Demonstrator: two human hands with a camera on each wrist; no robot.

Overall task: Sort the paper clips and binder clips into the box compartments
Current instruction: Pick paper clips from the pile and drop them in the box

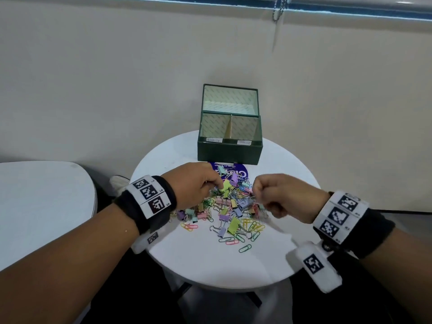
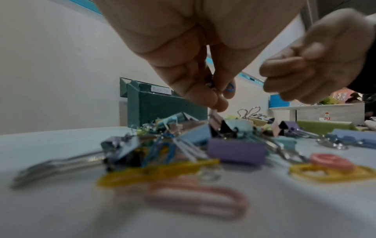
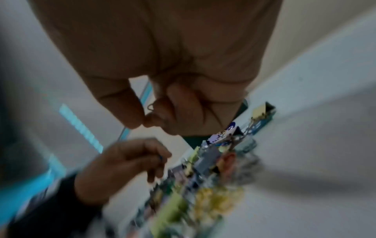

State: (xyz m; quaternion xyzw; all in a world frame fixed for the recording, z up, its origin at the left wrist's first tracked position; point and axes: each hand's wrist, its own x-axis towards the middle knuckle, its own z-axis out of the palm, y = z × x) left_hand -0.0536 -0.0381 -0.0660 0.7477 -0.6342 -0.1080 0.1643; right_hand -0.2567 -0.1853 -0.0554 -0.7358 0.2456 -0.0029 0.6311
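Crowding clip pile [image 1: 230, 206], box [image 1: 230, 152] near table rim [image 1: 311, 181].

Pastel clips [image 1: 230, 210] heaped before open green 2-compartment box [image 1: 230, 149]

the right wrist view is smearing badly: the pile of clips [image 3: 203, 185] is showing only as streaks of colour, with no single clip telling apart. the right hand [image 3: 162, 90] is curling thumb to fingertip, and whether anything is sitting in that pinch is not showing. in the left wrist view the near paper clips [image 2: 195, 198] are blurring out, and the left hand [image 2: 191, 64] is hiding most of the small items bunched in its fingers. the labels [image 1: 214, 140] on the box [image 1: 230, 152] are reading too small to make out.
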